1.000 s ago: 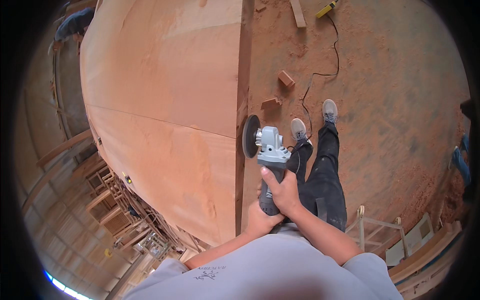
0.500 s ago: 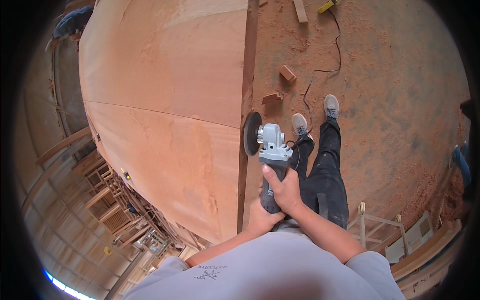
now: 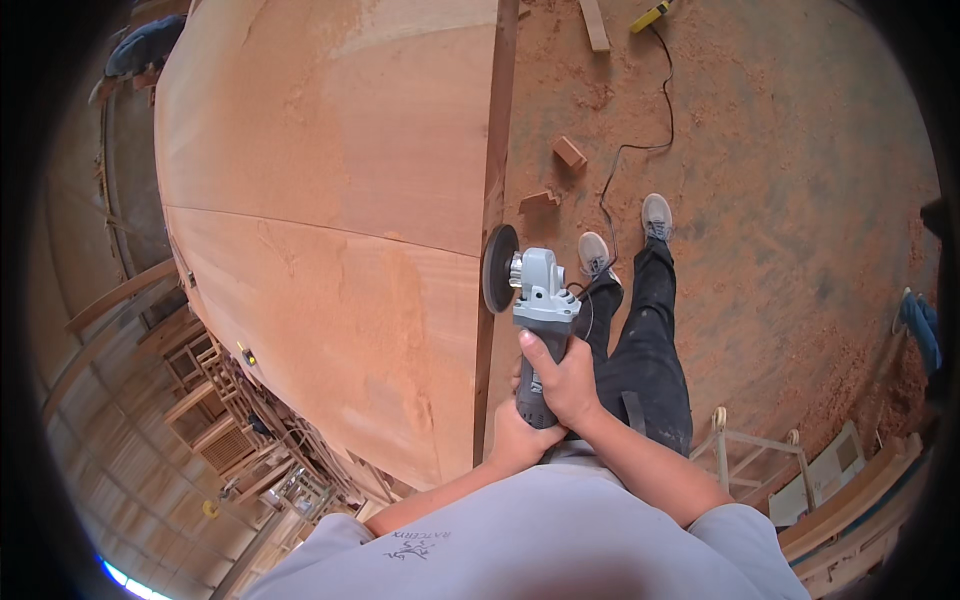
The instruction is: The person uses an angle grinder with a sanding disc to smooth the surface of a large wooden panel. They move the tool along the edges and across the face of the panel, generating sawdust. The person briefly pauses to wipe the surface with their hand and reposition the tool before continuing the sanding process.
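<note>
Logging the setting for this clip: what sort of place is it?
Probably a woodworking shop: a broad wooden surface fills the left of the view, reddish shavings litter the floor, and the person holds a power tool with a round disc.

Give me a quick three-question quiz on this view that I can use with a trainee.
1. True or false: the left hand and the right hand both hold the grey power tool.
2. Which hand is nearer the dark disc?
A) the left
B) the right
C) both equally near
3. Fill in the colour: the black cord runs over the dusty floor to a ____ object near the picture's top edge.

Key: 1. True. 2. B. 3. Yellow.
</note>
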The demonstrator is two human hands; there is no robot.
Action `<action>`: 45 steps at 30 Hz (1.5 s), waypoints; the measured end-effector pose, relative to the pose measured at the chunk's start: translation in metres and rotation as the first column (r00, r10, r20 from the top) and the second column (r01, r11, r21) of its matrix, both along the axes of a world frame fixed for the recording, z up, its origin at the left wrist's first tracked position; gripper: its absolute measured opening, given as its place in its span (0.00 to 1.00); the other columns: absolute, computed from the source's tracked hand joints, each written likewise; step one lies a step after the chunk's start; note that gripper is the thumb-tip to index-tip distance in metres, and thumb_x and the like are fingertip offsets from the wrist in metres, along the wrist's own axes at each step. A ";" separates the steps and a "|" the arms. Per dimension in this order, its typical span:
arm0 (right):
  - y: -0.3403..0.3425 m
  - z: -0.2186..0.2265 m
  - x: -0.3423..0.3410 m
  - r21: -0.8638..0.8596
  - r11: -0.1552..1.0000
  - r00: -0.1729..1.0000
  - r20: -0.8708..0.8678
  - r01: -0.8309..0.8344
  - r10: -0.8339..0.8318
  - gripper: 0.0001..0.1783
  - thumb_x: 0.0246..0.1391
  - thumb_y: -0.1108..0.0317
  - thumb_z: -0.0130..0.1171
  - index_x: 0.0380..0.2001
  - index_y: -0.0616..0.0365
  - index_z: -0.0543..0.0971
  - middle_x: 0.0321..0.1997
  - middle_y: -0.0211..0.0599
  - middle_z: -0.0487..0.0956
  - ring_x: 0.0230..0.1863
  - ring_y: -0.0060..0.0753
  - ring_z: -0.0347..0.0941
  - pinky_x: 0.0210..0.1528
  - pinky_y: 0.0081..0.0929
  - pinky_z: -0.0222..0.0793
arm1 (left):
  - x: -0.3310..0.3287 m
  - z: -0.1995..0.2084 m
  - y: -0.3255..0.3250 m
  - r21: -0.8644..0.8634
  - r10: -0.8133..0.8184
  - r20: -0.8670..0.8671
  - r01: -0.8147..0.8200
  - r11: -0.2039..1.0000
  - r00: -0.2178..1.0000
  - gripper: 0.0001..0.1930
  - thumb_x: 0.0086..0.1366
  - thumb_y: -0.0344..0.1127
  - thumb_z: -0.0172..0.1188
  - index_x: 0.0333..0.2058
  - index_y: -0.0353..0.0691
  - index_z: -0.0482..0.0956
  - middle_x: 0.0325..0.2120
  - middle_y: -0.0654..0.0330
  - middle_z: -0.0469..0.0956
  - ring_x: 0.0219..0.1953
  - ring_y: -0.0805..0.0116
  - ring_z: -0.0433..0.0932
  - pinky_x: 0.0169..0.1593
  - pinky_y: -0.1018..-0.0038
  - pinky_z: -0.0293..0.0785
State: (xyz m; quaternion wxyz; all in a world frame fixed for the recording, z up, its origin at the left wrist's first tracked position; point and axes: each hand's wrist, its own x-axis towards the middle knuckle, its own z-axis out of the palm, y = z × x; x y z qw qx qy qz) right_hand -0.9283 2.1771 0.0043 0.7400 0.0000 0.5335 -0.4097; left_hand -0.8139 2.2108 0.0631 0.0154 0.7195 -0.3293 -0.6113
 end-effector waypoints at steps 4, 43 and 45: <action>-0.021 0.005 -0.011 -0.020 1.000 1.000 -0.015 -0.006 0.006 0.22 0.67 0.51 0.67 0.38 0.64 0.78 0.26 0.37 0.81 0.25 0.29 0.80 0.29 0.30 0.77 | 0.005 -0.011 -0.003 0.034 0.066 -0.049 -0.065 0.997 0.997 0.19 0.50 0.28 0.76 0.40 0.31 0.80 0.30 0.59 0.83 0.28 0.67 0.84 0.32 0.68 0.80; -0.008 -0.003 -0.006 -0.002 1.000 1.000 0.026 0.015 -0.015 0.23 0.68 0.51 0.66 0.42 0.63 0.78 0.26 0.37 0.82 0.25 0.28 0.81 0.30 0.29 0.79 | 0.002 -0.013 0.007 0.044 0.069 -0.003 -0.069 0.997 0.998 0.20 0.50 0.23 0.74 0.42 0.32 0.78 0.32 0.58 0.83 0.30 0.67 0.84 0.32 0.69 0.80; -0.017 -0.003 -0.011 -0.004 1.000 0.999 0.038 0.011 -0.011 0.23 0.67 0.51 0.67 0.42 0.63 0.77 0.26 0.38 0.81 0.25 0.28 0.81 0.29 0.29 0.79 | -0.005 -0.012 -0.004 0.036 0.132 -0.048 -0.130 0.991 0.990 0.19 0.51 0.22 0.73 0.43 0.32 0.78 0.30 0.59 0.83 0.29 0.68 0.83 0.32 0.68 0.79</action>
